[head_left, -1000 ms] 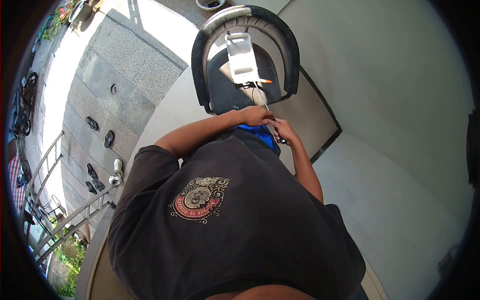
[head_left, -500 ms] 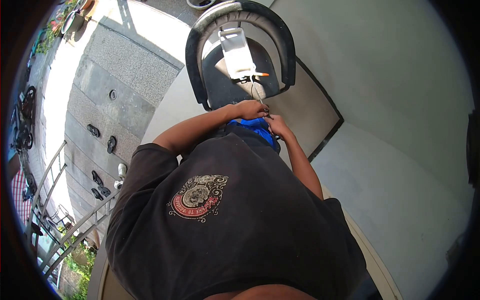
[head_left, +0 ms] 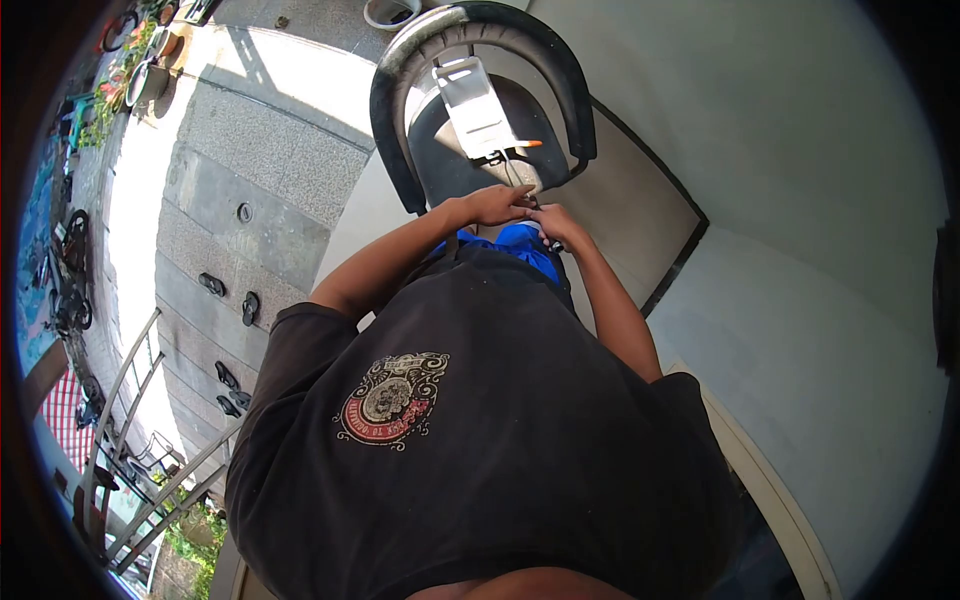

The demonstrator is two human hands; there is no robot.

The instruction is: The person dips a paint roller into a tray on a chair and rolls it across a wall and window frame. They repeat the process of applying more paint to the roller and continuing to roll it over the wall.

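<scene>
My left hand (head_left: pixel 497 204) and my right hand (head_left: pixel 559 225) meet in front of my waist, above blue cloth (head_left: pixel 527 247) at my lap. A thin pale cord (head_left: pixel 512 172) runs toward them from a white plastic tray (head_left: pixel 478 112) on the chair seat. The left fingers close at the cord's near end, with one finger pointing forward. My right hand is closed around a small dark object, mostly hidden by the fingers. An orange-tipped stick (head_left: pixel 529 143) lies at the tray's near edge.
The black chair (head_left: pixel 573 90) with a curved padded rail stands in front of me. A pale wall (head_left: pixel 800 250) rises at the right. To the left are a metal railing (head_left: pixel 125 380), sandals (head_left: pixel 250 308) on the paving, and parked motorbikes (head_left: pixel 70 270). A white bucket (head_left: pixel 390 12) is beyond.
The view has shifted slightly, so the paving and sandals sit farther right. The left hand has moved a little forward and one finger has stretched out. The hands stay together.
</scene>
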